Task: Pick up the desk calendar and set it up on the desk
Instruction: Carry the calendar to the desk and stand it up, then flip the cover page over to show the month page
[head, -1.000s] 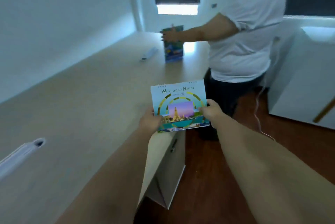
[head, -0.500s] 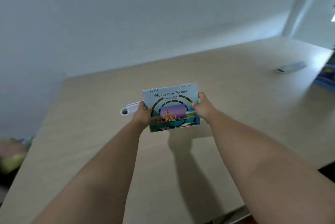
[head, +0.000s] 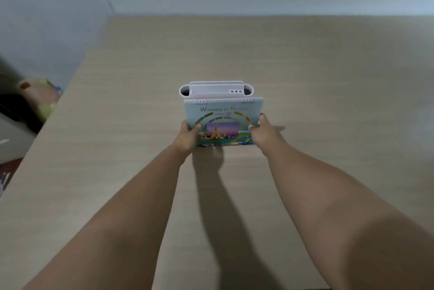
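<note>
Desk calendar (head: pixel 223 122) upright mid-desk (head: pixel 328 101), before white holder (head: pixel 216 90) | left hand (head: pixel 187 135), right hand (head: pixel 264 133) clasped its sides | pickup done; base contact unclear, release remained

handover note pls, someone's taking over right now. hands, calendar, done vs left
Left hand: gripping the desk calendar's lower left edge.
Right hand: gripping its lower right edge.
Calendar: cover faces the camera, spiral binding on top, bottom edge at or just above the desk; contact can't be confirmed. A white organizer sits right behind it.
Done: calendar picked up and brought to mid-desk.
Left: seat it, check that it stands by itself, release both hands.
</note>
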The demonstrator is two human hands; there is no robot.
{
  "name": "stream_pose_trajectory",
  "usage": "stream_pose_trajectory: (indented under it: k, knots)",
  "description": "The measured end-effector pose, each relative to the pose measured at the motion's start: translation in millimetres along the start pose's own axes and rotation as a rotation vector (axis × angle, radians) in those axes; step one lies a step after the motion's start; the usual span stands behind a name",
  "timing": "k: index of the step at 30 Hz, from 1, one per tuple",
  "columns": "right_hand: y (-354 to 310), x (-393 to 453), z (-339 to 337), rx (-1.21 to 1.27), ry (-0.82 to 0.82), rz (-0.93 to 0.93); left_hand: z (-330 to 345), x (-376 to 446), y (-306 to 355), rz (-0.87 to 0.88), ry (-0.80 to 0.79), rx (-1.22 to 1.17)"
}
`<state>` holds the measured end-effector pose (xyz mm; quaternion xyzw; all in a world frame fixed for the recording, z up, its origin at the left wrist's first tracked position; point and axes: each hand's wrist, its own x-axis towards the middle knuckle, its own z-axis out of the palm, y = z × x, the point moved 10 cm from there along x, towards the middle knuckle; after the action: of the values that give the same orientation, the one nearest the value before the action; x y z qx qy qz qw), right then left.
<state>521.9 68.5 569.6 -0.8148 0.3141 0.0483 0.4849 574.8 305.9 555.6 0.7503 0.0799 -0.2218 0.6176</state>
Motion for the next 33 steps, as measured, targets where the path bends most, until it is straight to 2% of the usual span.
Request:
stream_pose_trajectory:
  k: [3, 8, 11, 16, 21, 24, 27, 30, 33]
  knots:
    - [26, 9, 10, -0.059, 0.005, 0.006, -4, 0, -20, 0.011, 0.074, -0.064]
    - [27, -2, 1, -0.102, 0.114, 0.048, -11, -11, -28, 0.033, 0.188, -0.130]
    - [27, -8, 2, -0.056, 0.184, 0.059, 0, -25, -21, 0.107, 0.179, -0.108]
    - [29, -27, 13, 0.029, 0.121, 0.150, 8, -16, -37, 0.141, 0.142, -0.031]
    - [31, -43, 12, 0.063, 0.073, 0.099, 2, 0, -72, 0.131, 0.111, 0.057]
    - [26, -58, -2, 0.139, 0.069, 0.036, 3, -43, -38, 0.150, 0.100, 0.059]
    - [23, -70, -24, 0.224, 0.055, 0.021, -6, -71, -14, 0.171, 0.136, -0.113]
    - [-6, -84, -50, 0.451, -0.020, -0.031, -24, -77, -11, 0.063, 0.158, -0.381]
    - [-52, -91, -73, 0.637, -0.100, -0.080, -30, -72, -9, -0.027, 0.064, -0.547]
